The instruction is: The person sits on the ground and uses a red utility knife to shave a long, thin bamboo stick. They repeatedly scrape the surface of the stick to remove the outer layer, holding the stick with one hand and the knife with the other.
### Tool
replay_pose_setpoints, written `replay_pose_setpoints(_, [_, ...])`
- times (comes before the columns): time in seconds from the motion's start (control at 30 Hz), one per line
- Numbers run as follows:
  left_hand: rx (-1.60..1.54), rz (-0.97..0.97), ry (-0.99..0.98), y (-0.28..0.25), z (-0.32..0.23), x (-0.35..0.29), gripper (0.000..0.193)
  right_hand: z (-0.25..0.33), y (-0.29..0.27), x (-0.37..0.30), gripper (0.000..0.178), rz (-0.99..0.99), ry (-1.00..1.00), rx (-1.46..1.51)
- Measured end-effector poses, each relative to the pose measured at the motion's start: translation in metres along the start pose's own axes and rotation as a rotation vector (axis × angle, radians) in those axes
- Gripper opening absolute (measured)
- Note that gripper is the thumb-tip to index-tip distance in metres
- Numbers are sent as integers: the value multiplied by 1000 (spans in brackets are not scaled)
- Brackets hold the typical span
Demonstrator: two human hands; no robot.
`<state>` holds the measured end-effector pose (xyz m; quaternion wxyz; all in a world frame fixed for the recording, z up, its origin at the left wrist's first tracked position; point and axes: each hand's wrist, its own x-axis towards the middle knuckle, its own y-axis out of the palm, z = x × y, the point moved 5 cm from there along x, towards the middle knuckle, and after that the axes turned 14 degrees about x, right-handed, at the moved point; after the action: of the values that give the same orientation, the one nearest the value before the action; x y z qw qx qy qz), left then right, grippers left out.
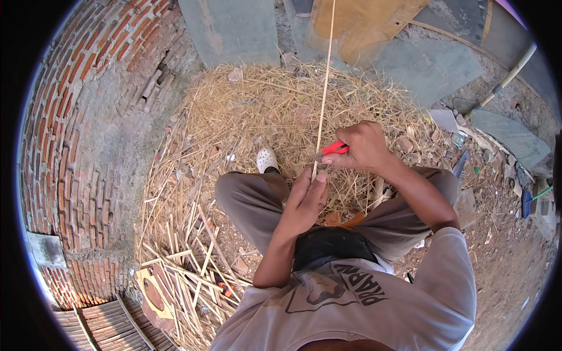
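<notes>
A long, thin bamboo strip (325, 88) runs upward from my hands, its near end between the fingers of my left hand (306, 198). My right hand (366, 146) is closed round a knife with a red handle (335, 148). The knife's short blade lies against the strip, just above my left fingertips. Both hands meet over the gap between my bent knees. Part of the blade's contact with the strip is hard to make out.
Pale bamboo shavings (252, 99) cover the ground ahead, near my white clog (267, 158). Many split bamboo sticks (196, 263) lie at lower left. A brick wall (76, 128) rises on the left; grey sheets (234, 35) stand at the back.
</notes>
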<state>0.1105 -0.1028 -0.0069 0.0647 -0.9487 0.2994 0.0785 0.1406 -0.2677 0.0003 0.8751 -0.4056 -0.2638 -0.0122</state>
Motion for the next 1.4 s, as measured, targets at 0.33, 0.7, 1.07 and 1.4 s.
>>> replay_pose_setpoints(0.33, [-120, 93, -126, -3, -3, -7, 32, -18, -4, 4, 67, -137, 76, -70])
replay_pose_setpoints(0.7, [-194, 174, -138, 0, 0, -22, 19, -33, -16, 7, 69, -109, 178, -90])
replay_pose_setpoints(1.07, [-211, 237, -152, -8, 4, -42, 24, -23, -12, 2, 69, -153, 84, -116])
replay_pose_setpoints(1.4, [-309, 434, -193, -8, -1, -99, 17, -94, -43, 15, 74, -261, 467, -142])
